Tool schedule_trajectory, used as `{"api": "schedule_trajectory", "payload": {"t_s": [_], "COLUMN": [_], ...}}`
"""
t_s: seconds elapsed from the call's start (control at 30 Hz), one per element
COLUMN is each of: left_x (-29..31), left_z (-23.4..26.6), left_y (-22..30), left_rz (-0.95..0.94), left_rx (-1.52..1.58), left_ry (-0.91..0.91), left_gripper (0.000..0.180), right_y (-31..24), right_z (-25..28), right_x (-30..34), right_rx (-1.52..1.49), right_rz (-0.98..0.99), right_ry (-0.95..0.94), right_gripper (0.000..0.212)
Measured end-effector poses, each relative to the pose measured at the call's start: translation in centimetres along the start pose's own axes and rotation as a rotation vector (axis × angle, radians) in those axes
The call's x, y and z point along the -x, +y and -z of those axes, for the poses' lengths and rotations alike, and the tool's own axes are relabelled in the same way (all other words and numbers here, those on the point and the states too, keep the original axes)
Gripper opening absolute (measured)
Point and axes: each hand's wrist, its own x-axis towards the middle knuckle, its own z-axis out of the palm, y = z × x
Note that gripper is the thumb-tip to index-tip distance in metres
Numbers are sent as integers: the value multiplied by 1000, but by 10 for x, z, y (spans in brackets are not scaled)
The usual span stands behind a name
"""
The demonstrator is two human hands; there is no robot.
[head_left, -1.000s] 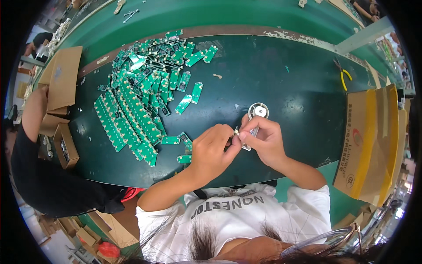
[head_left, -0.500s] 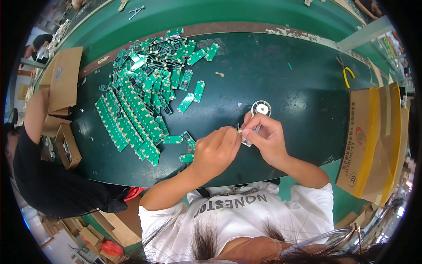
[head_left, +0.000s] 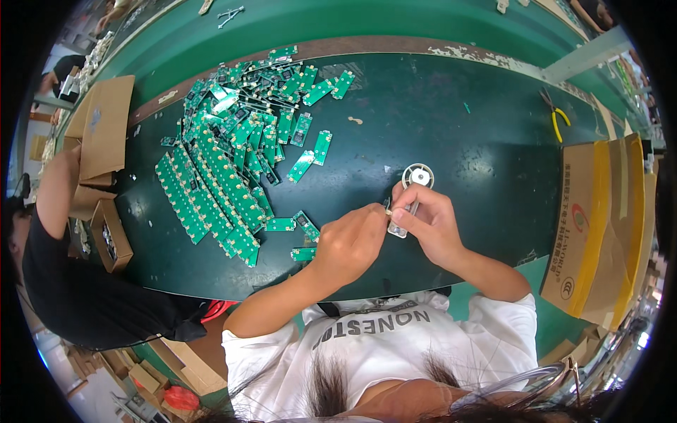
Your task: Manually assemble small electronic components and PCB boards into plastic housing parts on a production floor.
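Note:
My right hand [head_left: 434,224] is closed around a white plastic housing [head_left: 421,175] with a round ring-shaped end, which sticks out past the fingers on the far side. The housing's narrower end shows below, between my two hands. My left hand [head_left: 349,243] is in a pinch, its fingertips meeting the right thumb and forefinger over the housing. A tiny pale piece lies at those fingertips, with a dark bit beside it; I cannot make out what they are. To the left of my left hand, a few loose green circuit boards [head_left: 306,224] lie on the dark green table.
A heap of small circuit boards [head_left: 247,127] and unsplit board panels [head_left: 211,190] covers the left of the table. Yellow-handled pliers [head_left: 557,123] lie at the far right, above a cardboard box [head_left: 589,225]. A co-worker's arm [head_left: 60,187] reaches into an open carton [head_left: 106,134] at left.
My left hand's fingers have curled and shifted slightly at the housing, and more of its lower end shows now. The right hand keeps its hold.

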Motion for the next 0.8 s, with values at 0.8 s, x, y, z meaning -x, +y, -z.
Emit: {"api": "schedule_trajectory", "payload": {"t_s": [0.8], "left_x": [6], "left_z": [1], "left_y": [9], "left_rz": [115], "left_rx": [-8], "left_ry": [-121], "left_gripper": [21], "right_y": [-2], "right_z": [0], "right_x": [0], "right_rx": [112], "right_rz": [16], "right_ry": [1], "right_gripper": [7]}}
